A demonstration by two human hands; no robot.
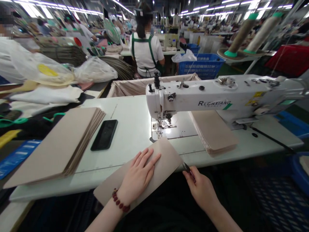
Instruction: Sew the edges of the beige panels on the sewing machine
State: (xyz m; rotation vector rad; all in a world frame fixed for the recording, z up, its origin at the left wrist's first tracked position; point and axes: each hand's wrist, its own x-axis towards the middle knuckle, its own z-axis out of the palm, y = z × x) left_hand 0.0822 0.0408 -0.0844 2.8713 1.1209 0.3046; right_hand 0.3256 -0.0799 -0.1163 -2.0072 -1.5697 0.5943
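My left hand (140,175) lies flat with fingers stretched on a beige fabric piece (166,158) that hangs over the table's front edge, just in front of the sewing machine's needle (160,127). My right hand (199,187) is closed on small thread snips (186,167), their tip beside the right corner of the piece. The white sewing machine (217,95) stands across the table behind both hands.
A tall stack of beige pieces (60,141) lies at the left, a black phone (104,134) beside it. A smaller stack (213,132) sits under the machine arm. A person in a green apron (146,48) works beyond; blue crates (202,64) stand behind.
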